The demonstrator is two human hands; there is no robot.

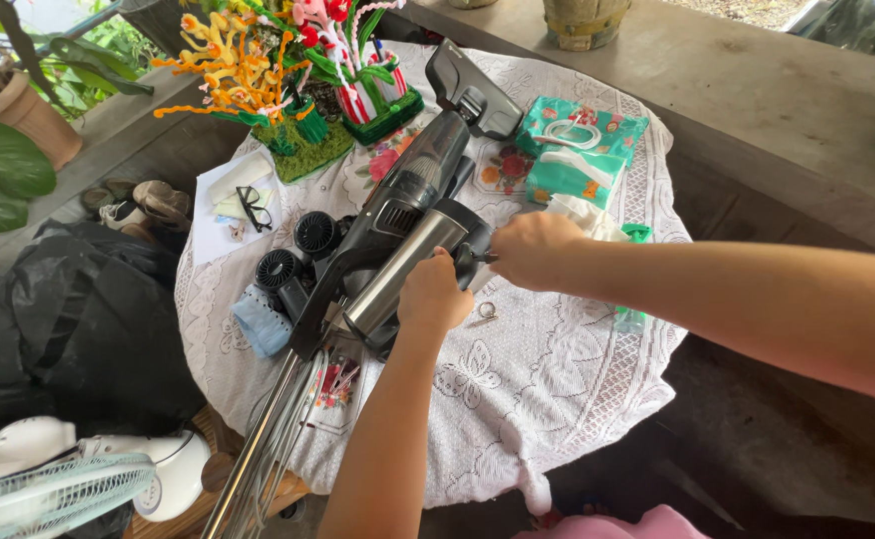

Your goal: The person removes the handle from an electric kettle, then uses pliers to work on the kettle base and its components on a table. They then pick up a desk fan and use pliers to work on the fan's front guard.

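Head view looks down on a round table (557,399) under a white lace cloth, with a stick vacuum (397,250) lying slantwise across it, nozzle toward the far edge and metal tube running off the near edge at lower left. Laid flat like that, its body is steady and both hands can work on it. The left hand (435,294) is closed around the end of the silver cylinder (397,271), seemingly to brace it. The right hand (532,250) is curled tight at the dark rear part of the body, just beside the left; whether it grips a catch or only presses there I cannot tell.

Two round black filters (297,252) sit touching the vacuum's left side, with a blue cloth (261,324) just below them. Glasses (253,208) rest on white paper farther left. Teal tissue packs (577,150) lie beyond the right hand, and bright artificial flowers (258,70) stand at the far edge. A fan (68,479) stands on the floor at lower left.
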